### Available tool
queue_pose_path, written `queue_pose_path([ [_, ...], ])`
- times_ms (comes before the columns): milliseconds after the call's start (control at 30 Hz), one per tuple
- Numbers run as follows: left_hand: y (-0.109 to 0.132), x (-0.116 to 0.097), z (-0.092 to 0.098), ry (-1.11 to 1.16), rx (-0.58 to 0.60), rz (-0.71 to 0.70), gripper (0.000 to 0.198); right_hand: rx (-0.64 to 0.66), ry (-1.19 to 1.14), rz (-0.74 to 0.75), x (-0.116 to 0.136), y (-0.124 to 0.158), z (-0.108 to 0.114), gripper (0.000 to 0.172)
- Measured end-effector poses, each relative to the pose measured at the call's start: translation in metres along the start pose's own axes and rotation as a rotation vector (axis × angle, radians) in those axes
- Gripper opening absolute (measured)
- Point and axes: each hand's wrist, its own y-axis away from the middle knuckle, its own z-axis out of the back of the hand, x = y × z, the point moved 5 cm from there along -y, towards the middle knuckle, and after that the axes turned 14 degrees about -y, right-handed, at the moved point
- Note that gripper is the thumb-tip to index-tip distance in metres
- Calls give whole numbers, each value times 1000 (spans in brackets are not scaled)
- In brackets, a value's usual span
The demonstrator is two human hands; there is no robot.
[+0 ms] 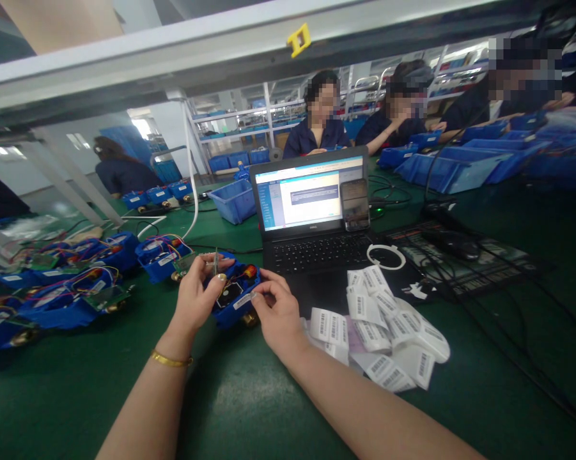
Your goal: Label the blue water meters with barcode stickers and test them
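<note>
A blue meter housing [233, 310] with an open top lies on the green table in front of me, showing dark inner parts, an orange-red component and a brass fitting underneath. A white barcode label [243, 300] is on its near side. My left hand [199, 291] is closed at the housing's left side, its thumb and fingers on a thin circuit board [215, 260] seen edge-on. On the right side, my right hand [275, 310] grips the housing, with thumb and forefinger at the label's end. Its fingertips partly hide what they touch.
A laptop [311, 249] with a phone [355, 204] leaning on its screen stands ahead. Barcode label strips [378, 326] are heaped at right, beside a white ring [386, 257] and a mouse [453, 244]. Several wired blue units [62, 306] sit left. Co-workers sit opposite.
</note>
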Motion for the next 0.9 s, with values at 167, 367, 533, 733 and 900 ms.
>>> queue_pose_path([
  [167,1,-3,2,-16,-10,-5,49,2,21,-5,-1,2,0,7],
  [367,1,-3,3,-30,-6,-16,49,-10,33,-28,-1,6,-3,13],
  [533,1,2,1,-6,12,-1,49,-45,-14,-78,-3,5,-8,49],
  [733,2,4,3,-91,29,9,51,-58,63,-146,-10,-5,-7,78],
  [900,-3,4,10,-196,22,72,63,-28,-15,-214,-12,-13,-6,41],
])
